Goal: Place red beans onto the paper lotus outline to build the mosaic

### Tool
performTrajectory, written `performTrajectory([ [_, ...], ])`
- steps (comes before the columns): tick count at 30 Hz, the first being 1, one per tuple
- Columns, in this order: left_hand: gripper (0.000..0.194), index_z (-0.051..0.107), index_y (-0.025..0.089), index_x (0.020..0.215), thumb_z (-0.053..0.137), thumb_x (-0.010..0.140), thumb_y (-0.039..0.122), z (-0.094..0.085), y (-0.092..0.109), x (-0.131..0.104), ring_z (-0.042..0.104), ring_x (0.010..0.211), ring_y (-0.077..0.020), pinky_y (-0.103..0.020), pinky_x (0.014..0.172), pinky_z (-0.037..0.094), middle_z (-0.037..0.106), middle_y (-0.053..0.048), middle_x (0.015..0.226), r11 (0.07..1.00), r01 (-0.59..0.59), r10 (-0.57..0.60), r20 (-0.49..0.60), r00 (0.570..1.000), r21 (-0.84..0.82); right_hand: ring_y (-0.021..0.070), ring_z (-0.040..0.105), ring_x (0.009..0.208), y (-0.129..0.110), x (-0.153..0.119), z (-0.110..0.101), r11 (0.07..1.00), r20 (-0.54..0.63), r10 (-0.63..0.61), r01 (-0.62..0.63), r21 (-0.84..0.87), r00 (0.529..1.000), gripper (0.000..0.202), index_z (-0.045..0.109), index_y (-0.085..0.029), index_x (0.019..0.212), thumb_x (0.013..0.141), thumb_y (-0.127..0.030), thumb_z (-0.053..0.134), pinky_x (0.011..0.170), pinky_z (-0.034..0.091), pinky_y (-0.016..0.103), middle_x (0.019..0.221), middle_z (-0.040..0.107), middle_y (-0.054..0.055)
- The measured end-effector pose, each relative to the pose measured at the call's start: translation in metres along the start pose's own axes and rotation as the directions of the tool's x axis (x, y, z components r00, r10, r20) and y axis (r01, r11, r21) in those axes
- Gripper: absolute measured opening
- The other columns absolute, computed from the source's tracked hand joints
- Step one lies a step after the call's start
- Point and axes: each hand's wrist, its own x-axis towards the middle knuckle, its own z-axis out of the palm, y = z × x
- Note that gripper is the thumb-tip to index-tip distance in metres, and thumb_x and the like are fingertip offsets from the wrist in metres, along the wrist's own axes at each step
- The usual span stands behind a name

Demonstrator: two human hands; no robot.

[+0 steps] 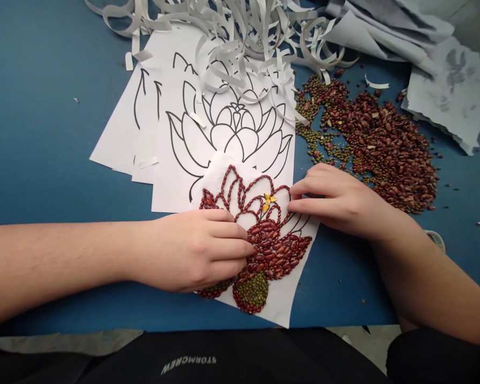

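A paper lotus picture [282, 306] lies at the table's near side, its lines and petals partly covered with dark red beans [276, 256]. Olive-green beans [252, 290] fill a rounded shape at its bottom, and yellow pieces [268, 201] sit near its centre. My left hand [208, 248] rests across the picture's left part, fingers side by side and slightly bent over the beans; its thumb is hidden. At the upper right outline, my right hand [328, 200] has thumb and index finger closed in a pinch. Whatever lies between those fingertips is too small to make out.
Printed lotus sheets [224, 128] lie stacked beyond the picture. Curled paper strips [244, 32] cover their top. A loose heap of red and green beans [388, 144] spreads to the right, beside crumpled paper [448, 90]. The blue table [56, 176] ends close to my body.
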Motion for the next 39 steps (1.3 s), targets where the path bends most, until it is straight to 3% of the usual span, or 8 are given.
performTrajectory([
  [4,0.033,0.077,0.017,0.104,0.044,0.105,0.017,-0.001,0.0,0.0,0.07,0.108,-0.0226,-0.038,0.093,0.054,0.077,-0.007,0.124,1.0,0.0,0.0,0.005,1.0,0.008,0.0182,0.059,0.08,0.001,-0.002,-0.004,1.0,-0.03,0.012,-0.011,0.016,0.999,0.019,0.068,-0.023,0.1,0.104,-0.014,0.051,0.073,0.046,0.037,0.097,0.072,0.006],
  [7,0.031,0.077,0.018,0.103,0.045,0.105,0.018,-0.001,-0.001,0.0,0.07,0.109,-0.0224,-0.037,0.093,0.053,0.077,-0.008,0.124,1.0,-0.004,0.004,0.003,1.0,0.006,0.0195,0.066,0.088,0.01,-0.009,-0.01,0.991,-0.189,0.131,-0.13,0.019,0.973,0.017,0.07,-0.024,0.101,0.099,-0.01,0.06,0.076,0.052,0.036,0.1,0.074,0.008],
  [12,0.029,0.077,0.016,0.103,0.048,0.104,0.017,0.0,0.0,-0.001,0.071,0.106,-0.0225,-0.039,0.092,0.054,0.077,-0.008,0.122,1.0,-0.002,0.002,-0.005,1.0,-0.01,0.0171,0.066,0.076,0.042,-0.02,-0.011,0.834,-0.471,0.448,-0.545,-0.086,0.76,0.005,0.077,-0.019,0.092,0.09,-0.017,0.073,0.073,0.053,0.034,0.095,0.077,0.009],
  [23,0.031,0.076,0.015,0.107,0.046,0.106,0.02,0.002,-0.001,-0.001,0.07,0.107,-0.0224,-0.039,0.093,0.052,0.076,-0.009,0.126,1.0,0.007,-0.007,0.004,1.0,-0.017,0.0191,0.065,0.078,0.067,-0.009,-0.001,0.688,-0.498,0.583,-0.716,-0.115,0.641,0.015,0.081,-0.018,0.091,0.088,-0.024,0.067,0.077,0.051,0.036,0.09,0.077,0.008],
  [26,0.03,0.076,0.015,0.107,0.046,0.105,0.02,0.002,-0.001,-0.002,0.07,0.106,-0.0222,-0.039,0.092,0.052,0.076,-0.009,0.126,1.0,0.004,-0.004,0.002,1.0,-0.007,0.0206,0.067,0.085,0.069,-0.009,-0.003,0.683,-0.486,0.595,-0.722,-0.115,0.64,0.015,0.081,-0.018,0.09,0.089,-0.025,0.067,0.085,0.052,0.038,0.092,0.076,0.008],
  [31,0.023,0.075,0.016,0.106,0.053,0.102,0.022,0.001,-0.001,-0.003,0.07,0.107,-0.0226,-0.038,0.092,0.052,0.075,-0.01,0.128,1.0,0.008,-0.008,0.018,1.0,-0.005,0.0261,0.068,0.095,0.07,-0.01,-0.003,0.684,-0.422,0.574,-0.694,-0.224,0.702,0.019,0.079,-0.018,0.096,0.094,-0.027,0.062,0.087,0.052,0.042,0.102,0.074,0.011],
  [37,0.026,0.076,0.016,0.105,0.051,0.103,0.021,0.001,-0.001,-0.002,0.07,0.107,-0.0222,-0.039,0.09,0.055,0.076,-0.01,0.125,1.0,0.009,-0.009,0.015,1.0,0.002,0.0263,0.064,0.093,0.076,-0.014,-0.001,0.671,-0.423,0.575,-0.699,-0.246,0.7,0.01,0.067,-0.021,0.091,0.088,-0.012,0.063,0.085,0.05,0.042,0.103,0.071,0.013],
  [39,0.029,0.077,0.018,0.104,0.048,0.104,0.02,0.001,0.0,-0.001,0.07,0.107,-0.0218,-0.038,0.09,0.055,0.076,-0.01,0.124,1.0,0.007,-0.007,0.014,1.0,0.009,0.0264,0.064,0.094,0.07,-0.014,-0.004,0.722,-0.432,0.531,-0.656,-0.219,0.729,0.011,0.065,-0.021,0.092,0.089,-0.011,0.063,0.085,0.05,0.042,0.102,0.07,0.014],
])
